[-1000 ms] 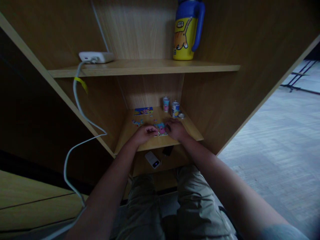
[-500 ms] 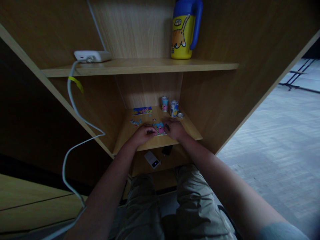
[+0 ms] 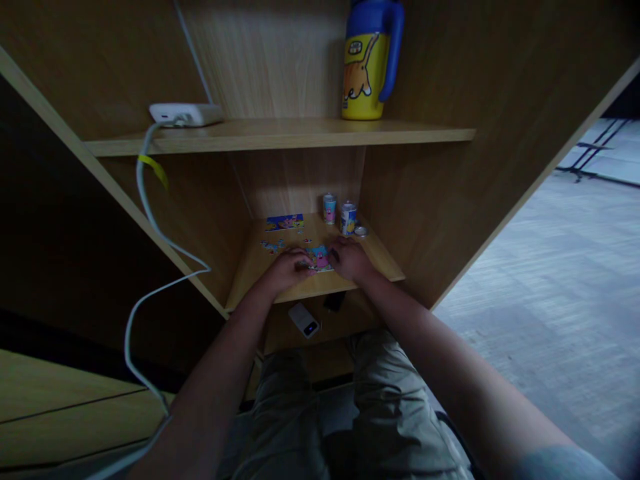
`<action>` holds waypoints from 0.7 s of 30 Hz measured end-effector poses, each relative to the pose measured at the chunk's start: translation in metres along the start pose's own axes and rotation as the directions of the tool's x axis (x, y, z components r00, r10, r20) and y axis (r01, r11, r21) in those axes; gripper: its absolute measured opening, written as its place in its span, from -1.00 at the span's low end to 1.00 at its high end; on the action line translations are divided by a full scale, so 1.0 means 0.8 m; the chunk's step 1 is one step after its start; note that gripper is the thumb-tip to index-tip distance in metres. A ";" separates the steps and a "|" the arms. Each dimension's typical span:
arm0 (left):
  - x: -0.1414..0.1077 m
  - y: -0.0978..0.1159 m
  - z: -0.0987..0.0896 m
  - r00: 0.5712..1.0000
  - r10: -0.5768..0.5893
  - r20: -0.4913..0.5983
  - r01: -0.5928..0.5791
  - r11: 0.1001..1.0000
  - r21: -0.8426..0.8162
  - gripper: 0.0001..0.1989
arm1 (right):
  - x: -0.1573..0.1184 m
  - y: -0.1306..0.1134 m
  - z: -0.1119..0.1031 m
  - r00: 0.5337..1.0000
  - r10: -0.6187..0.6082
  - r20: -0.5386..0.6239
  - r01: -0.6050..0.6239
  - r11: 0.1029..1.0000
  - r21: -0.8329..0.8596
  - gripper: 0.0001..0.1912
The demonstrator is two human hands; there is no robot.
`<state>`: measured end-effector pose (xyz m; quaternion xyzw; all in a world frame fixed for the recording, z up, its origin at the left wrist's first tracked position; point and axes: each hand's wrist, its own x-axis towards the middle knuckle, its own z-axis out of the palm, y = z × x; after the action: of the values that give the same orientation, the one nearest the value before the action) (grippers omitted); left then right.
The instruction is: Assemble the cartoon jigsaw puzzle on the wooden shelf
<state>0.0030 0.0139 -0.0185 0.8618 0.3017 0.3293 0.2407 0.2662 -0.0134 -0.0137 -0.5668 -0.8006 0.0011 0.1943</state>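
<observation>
A small, partly built jigsaw puzzle [image 3: 321, 257] with a pink figure on a blue ground lies near the front of the middle shelf. My left hand [image 3: 290, 268] is at its left edge, fingers curled and closed against it. From the right side, my right hand [image 3: 349, 258] bends its fingers down onto the puzzle's other edge. The fingertips are partly hidden, and any single piece between them is too small to make out. Loose jigsaw pieces [image 3: 270, 247] are scattered behind my left hand. At the back left lies a flat picture card [image 3: 285, 222].
Two small printed cans [image 3: 329, 208] [image 3: 349, 219] stand at the back right beside a round metal lid [image 3: 361, 231]. The upper shelf [image 3: 280, 133] holds a yellow-blue mug [image 3: 363, 73] and a white power bank [image 3: 186, 114] with a hanging cable [image 3: 173, 247]. Below lies a white device [image 3: 304, 320].
My left hand's fingers have shifted slightly at the puzzle's left edge. The right hand stays nearly in place, and the puzzle looks the same.
</observation>
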 end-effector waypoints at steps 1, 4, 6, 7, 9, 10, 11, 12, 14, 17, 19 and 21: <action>-0.001 0.000 -0.001 0.999 -0.031 -0.006 0.031 0.999 -0.030 -0.87 | 0.000 0.000 0.000 1.000 0.001 -0.003 -0.001 1.000 0.001 -0.67; -0.004 0.001 -0.002 0.985 -0.167 -0.031 0.162 0.980 -0.118 -0.76 | -0.001 -0.001 -0.001 1.000 0.008 -0.009 -0.008 1.000 0.003 -0.66; -0.004 0.000 -0.002 0.973 -0.224 -0.056 0.212 0.963 -0.166 -0.70 | -0.001 -0.001 -0.001 1.000 0.011 -0.006 -0.011 1.000 0.003 -0.66; -0.004 0.000 -0.002 0.970 -0.234 -0.070 0.217 0.958 -0.188 -0.68 | -0.001 -0.001 -0.001 1.000 0.013 -0.002 -0.013 1.000 0.004 -0.66; -0.003 -0.001 -0.001 0.965 -0.239 -0.108 0.211 0.952 -0.221 -0.64 | 0.000 -0.001 -0.001 1.000 0.016 0.010 -0.016 1.000 0.011 -0.67; -0.002 -0.002 -0.001 0.963 -0.240 -0.125 0.207 0.952 -0.226 -0.63 | 0.000 -0.001 -0.002 1.000 0.016 0.013 -0.016 1.000 0.015 -0.67; -0.001 -0.002 -0.001 0.961 -0.240 -0.140 0.205 0.953 -0.223 -0.63 | 0.000 -0.001 -0.002 1.000 0.016 0.014 -0.017 1.000 0.019 -0.67; -0.001 -0.003 -0.001 0.960 -0.238 -0.150 0.204 0.955 -0.214 -0.63 | -0.001 -0.001 -0.002 1.000 0.018 0.012 -0.018 1.000 0.022 -0.67; -0.001 -0.003 -0.001 0.961 -0.232 -0.153 0.201 0.960 -0.195 -0.64 | -0.001 -0.001 -0.002 1.000 0.018 0.004 -0.018 1.000 0.025 -0.67; -0.002 -0.004 -0.003 0.966 -0.215 -0.143 0.189 0.967 -0.172 -0.65 | -0.002 -0.001 -0.003 1.000 0.016 0.000 -0.015 0.999 0.029 -0.66; -0.003 -0.004 -0.004 0.966 -0.212 -0.146 0.189 0.969 -0.160 -0.67 | -0.002 -0.002 -0.003 1.000 0.015 0.002 -0.015 0.999 0.029 -0.66; -0.003 -0.005 -0.004 0.963 -0.222 -0.156 0.197 0.968 -0.157 -0.67 | -0.001 -0.002 -0.003 1.000 0.017 0.003 -0.017 0.999 0.028 -0.66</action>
<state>-0.0020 0.0158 -0.0199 0.7741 0.3872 0.3956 0.3071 0.2659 -0.0154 -0.0116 -0.5707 -0.7960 0.0147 0.2009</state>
